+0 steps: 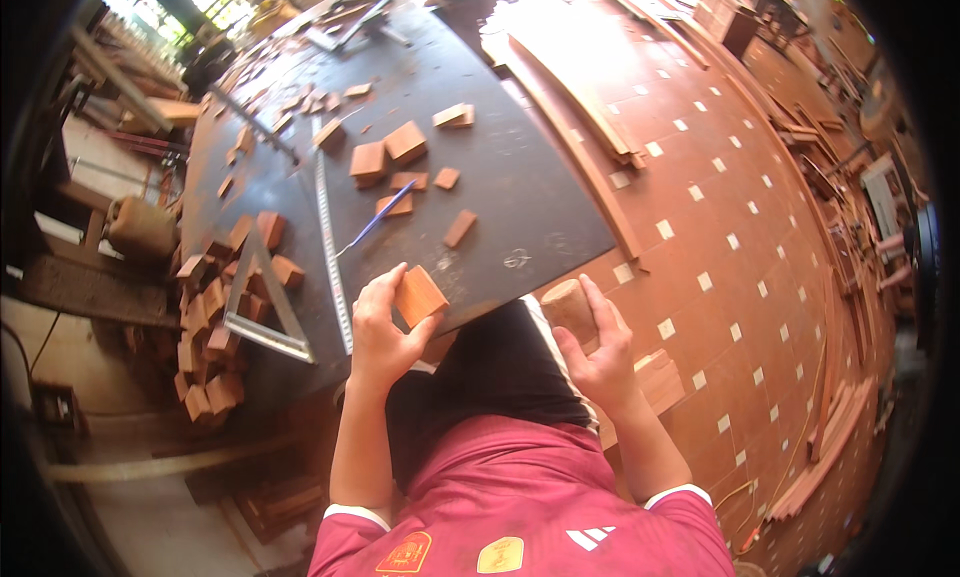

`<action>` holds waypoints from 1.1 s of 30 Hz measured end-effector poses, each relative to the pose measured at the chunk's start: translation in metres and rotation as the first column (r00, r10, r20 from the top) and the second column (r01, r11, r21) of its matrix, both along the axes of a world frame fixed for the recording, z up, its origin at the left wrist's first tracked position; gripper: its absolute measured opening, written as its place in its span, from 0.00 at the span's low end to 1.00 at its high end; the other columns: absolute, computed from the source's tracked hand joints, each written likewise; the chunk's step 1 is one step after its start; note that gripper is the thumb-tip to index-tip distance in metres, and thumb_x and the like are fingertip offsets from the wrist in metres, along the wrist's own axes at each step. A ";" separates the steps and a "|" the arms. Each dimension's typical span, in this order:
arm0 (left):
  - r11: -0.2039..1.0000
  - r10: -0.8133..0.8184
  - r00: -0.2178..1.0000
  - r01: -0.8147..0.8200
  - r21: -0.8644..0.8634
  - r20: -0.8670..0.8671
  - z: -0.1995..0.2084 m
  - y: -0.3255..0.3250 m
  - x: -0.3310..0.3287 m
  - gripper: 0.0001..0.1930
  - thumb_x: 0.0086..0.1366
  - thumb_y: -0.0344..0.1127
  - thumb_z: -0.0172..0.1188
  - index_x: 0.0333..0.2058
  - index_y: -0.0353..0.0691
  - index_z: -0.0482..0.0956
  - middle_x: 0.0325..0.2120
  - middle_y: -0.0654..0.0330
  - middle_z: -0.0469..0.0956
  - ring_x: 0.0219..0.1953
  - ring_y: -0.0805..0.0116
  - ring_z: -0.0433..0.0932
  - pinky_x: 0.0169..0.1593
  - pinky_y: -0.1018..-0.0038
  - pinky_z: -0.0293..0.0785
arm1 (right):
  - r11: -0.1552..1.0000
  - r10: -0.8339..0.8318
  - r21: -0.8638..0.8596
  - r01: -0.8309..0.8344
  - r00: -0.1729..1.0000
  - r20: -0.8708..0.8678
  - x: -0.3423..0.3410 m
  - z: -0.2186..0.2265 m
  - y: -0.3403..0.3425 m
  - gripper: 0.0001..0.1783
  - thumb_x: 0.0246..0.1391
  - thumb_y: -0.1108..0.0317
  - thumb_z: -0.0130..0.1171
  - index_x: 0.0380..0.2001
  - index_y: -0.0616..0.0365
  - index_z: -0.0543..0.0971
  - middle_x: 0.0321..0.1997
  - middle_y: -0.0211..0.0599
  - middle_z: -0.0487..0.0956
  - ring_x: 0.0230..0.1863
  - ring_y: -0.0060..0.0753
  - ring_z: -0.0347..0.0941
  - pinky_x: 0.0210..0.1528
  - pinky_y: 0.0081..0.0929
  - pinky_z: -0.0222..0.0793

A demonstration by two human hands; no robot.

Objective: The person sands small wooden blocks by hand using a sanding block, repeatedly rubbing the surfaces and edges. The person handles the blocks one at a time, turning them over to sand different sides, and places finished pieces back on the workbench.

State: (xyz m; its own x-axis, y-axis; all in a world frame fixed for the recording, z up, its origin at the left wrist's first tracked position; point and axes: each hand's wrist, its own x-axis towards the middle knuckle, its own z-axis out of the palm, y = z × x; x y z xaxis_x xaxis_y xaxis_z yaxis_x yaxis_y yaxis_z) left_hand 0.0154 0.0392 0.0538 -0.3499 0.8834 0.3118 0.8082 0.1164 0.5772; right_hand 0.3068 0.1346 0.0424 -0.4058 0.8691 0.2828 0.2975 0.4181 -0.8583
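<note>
Workshop scene viewed from above, with a dark, smooth-topped table (545, 232) extending from the person's lap toward a brightly lit background. The left hand (382, 329) pinches a reddish-brown wooden block (421, 296) between thumb and fingers at the near edge of the tabletop; the right hand (605, 355), its fingers curled opposite the thumb, grips a tan rounded piece (570, 312) just off the table's corner. A long pale ruler (325, 235) runs lengthwise along the surface, with a blue pen (383, 213) near it and a metal triangular frame (268, 336) to its left, leaning against heaped blocks (213, 302). Loose blocks (406, 143) occupy the middle of the top, and a pale scrawled mark (517, 259) lies toward the right corner. Right of the table, an orange-brown floor (690, 277) is inset with small light squares; long planks (575, 102) lie alongside the table, and further strips (825, 452) are stacked at lower right.
</note>
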 end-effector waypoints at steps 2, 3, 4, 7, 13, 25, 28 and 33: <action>0.999 0.019 1.000 -0.019 -0.036 -0.017 -0.006 -0.021 -0.012 0.40 0.51 0.35 0.82 0.62 0.32 0.77 0.56 0.46 0.81 0.59 0.47 0.80 0.65 0.58 0.74 | 0.994 0.110 0.024 -0.109 0.994 -0.021 -0.033 0.006 -0.005 0.43 0.58 0.66 0.74 0.72 0.67 0.68 0.54 0.60 0.80 0.53 0.61 0.81 0.56 0.44 0.78; 0.999 0.021 1.000 -0.022 -0.047 -0.019 -0.011 -0.027 -0.016 0.40 0.51 0.36 0.82 0.62 0.32 0.77 0.57 0.46 0.81 0.60 0.47 0.80 0.66 0.58 0.73 | 0.987 0.157 0.042 -0.156 0.987 -0.024 -0.048 0.009 -0.006 0.43 0.58 0.66 0.74 0.73 0.67 0.67 0.54 0.61 0.80 0.53 0.62 0.80 0.56 0.45 0.78; 0.999 0.041 0.999 -0.041 -0.016 0.007 -0.016 -0.032 -0.017 0.41 0.51 0.41 0.83 0.62 0.33 0.77 0.57 0.46 0.80 0.61 0.46 0.78 0.66 0.56 0.72 | 0.976 0.207 0.071 -0.204 0.978 -0.034 -0.063 0.009 -0.008 0.44 0.59 0.65 0.73 0.73 0.67 0.66 0.55 0.63 0.79 0.53 0.63 0.80 0.57 0.46 0.78; 0.994 0.106 0.993 -0.104 0.032 -0.050 -0.026 -0.035 -0.018 0.42 0.52 0.46 0.83 0.62 0.33 0.77 0.55 0.46 0.81 0.59 0.46 0.79 0.65 0.55 0.72 | 0.956 0.285 0.062 -0.286 0.958 0.016 -0.099 0.007 -0.010 0.43 0.60 0.63 0.72 0.74 0.65 0.66 0.53 0.61 0.80 0.51 0.64 0.81 0.54 0.47 0.79; 0.980 0.168 0.985 -0.163 0.112 -0.038 -0.039 -0.031 -0.017 0.36 0.47 0.47 0.84 0.54 0.38 0.82 0.48 0.53 0.82 0.53 0.50 0.78 0.60 0.57 0.70 | 0.935 0.291 0.148 -0.322 0.936 0.198 -0.133 0.004 -0.016 0.39 0.61 0.62 0.71 0.72 0.63 0.71 0.48 0.59 0.80 0.38 0.58 0.84 0.40 0.44 0.84; 0.985 0.153 0.988 -0.152 0.083 -0.006 -0.034 -0.031 -0.020 0.36 0.49 0.50 0.82 0.54 0.39 0.82 0.47 0.58 0.81 0.54 0.56 0.77 0.59 0.60 0.64 | 0.925 0.296 0.175 -0.338 0.927 0.230 -0.170 0.002 -0.003 0.40 0.61 0.64 0.71 0.72 0.65 0.69 0.47 0.60 0.81 0.41 0.60 0.84 0.42 0.45 0.84; 0.983 0.160 0.987 -0.162 0.086 0.023 -0.032 -0.033 -0.022 0.36 0.48 0.50 0.81 0.54 0.38 0.82 0.46 0.57 0.81 0.52 0.54 0.77 0.59 0.59 0.65 | 0.905 0.330 0.191 -0.380 0.911 0.247 -0.149 0.009 -0.013 0.41 0.60 0.66 0.72 0.72 0.69 0.69 0.47 0.61 0.82 0.42 0.60 0.83 0.44 0.45 0.83; 0.981 0.170 0.985 -0.170 0.091 0.015 -0.034 -0.034 -0.021 0.36 0.49 0.50 0.81 0.54 0.39 0.82 0.47 0.58 0.81 0.53 0.56 0.77 0.58 0.60 0.63 | 0.899 0.335 0.190 -0.395 0.899 0.282 -0.168 0.015 -0.004 0.41 0.59 0.67 0.72 0.71 0.72 0.68 0.47 0.62 0.82 0.41 0.59 0.82 0.45 0.45 0.83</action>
State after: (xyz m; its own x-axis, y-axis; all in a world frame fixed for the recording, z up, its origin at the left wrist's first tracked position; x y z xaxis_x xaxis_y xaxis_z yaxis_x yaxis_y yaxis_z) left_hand -0.0054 0.0055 0.0195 -0.4950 0.7786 0.3857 0.7769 0.1978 0.5977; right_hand 0.1388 0.1303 0.0572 -0.7617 0.5652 0.3166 0.2653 0.7180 -0.6435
